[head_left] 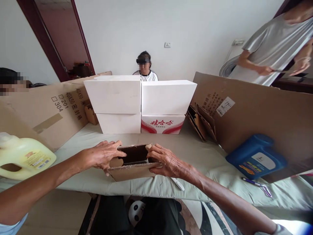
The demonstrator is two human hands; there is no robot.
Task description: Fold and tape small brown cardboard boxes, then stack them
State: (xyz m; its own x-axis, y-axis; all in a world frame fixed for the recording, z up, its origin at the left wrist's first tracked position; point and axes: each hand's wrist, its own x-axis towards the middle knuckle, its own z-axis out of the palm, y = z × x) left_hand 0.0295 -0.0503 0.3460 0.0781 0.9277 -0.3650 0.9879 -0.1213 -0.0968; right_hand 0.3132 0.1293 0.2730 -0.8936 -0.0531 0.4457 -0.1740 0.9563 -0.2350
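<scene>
Head view has the open box [133, 173] between the left hand [104, 155] and right hand [167, 161], each pinching its nearer end by the rim; the cardboard is probably light, stiffish and crushable, gripping best at corners.

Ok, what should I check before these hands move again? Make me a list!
1. Left fingers on the cardboard box: ok, touching its left end.
2. Right fingers on it too: ok, at the right end.
3. Box open on top: ok, you can see into it.
4. Nothing inside: cannot tell, it's too dark in there.
5. White-handled thing away from the right arm: not ok, it's close to the wrist.
6. Blue bottle away from the box: ok, it's well off to the right.
</scene>
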